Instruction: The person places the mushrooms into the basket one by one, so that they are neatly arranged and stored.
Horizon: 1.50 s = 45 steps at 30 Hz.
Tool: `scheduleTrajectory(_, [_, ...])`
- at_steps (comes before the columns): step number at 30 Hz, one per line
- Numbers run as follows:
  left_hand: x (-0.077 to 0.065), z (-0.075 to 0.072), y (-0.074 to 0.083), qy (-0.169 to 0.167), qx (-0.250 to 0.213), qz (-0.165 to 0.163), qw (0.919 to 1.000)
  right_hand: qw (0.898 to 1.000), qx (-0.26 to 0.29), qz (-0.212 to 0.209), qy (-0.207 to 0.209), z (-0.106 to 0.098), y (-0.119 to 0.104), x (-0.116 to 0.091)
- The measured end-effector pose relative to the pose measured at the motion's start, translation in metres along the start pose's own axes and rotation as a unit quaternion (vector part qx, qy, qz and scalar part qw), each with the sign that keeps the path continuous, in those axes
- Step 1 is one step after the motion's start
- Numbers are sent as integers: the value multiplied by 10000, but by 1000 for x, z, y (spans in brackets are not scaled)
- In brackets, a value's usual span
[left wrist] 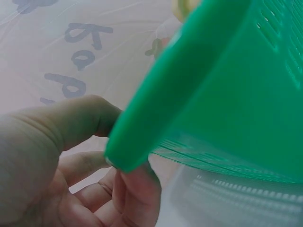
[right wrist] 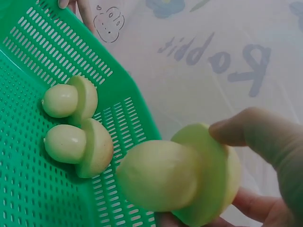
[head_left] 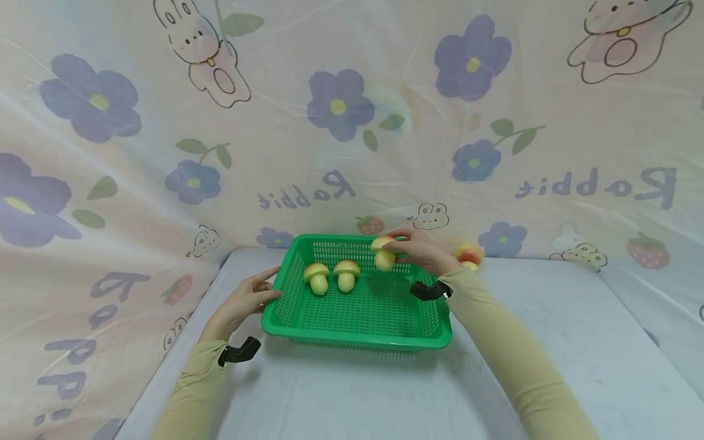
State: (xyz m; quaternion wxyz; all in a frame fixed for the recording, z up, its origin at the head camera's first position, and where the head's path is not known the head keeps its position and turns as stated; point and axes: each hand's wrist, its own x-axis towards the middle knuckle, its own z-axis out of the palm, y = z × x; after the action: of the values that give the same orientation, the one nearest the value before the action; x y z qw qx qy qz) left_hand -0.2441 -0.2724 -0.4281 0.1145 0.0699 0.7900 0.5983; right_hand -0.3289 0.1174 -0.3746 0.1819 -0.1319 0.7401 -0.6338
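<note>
Free to enter from above over the front and middle floor of the green basket [head_left: 357, 341]. Obstructed toward the rear left by 2 toy mushrooms [head_left: 318, 282], set close side by side. Blocked at the left rim by the left hand [head_left: 244, 300]. Taken up above the rear right by the right hand [head_left: 422, 249] and a held mushroom [head_left: 385, 261]. Barred on the right by a sleeved forearm [head_left: 506, 342]. Passable along the table [head_left: 341, 397] in front of the basket. Closed off behind by hanging cloth [head_left: 396, 171].
</note>
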Motion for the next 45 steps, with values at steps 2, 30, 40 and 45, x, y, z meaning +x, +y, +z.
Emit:
scheduleTrajectory(2, [-1, -1, -1, 0, 1, 25, 10000, 10000, 59, -28, 39, 2, 2, 3])
scheduleTrajectory(30, [3, 0, -8, 123, 128, 54, 9998, 9936, -244, 1104, -68, 13, 29, 23])
scheduleTrajectory(40, [4, -2, -9, 69, 64, 60, 9999, 9928, -502, 1079, -135, 15, 33, 24])
scheduleTrajectory(45, [1, -1, -7, 62, 71, 96, 9999, 9924, -640, 1047, -121, 16, 37, 26])
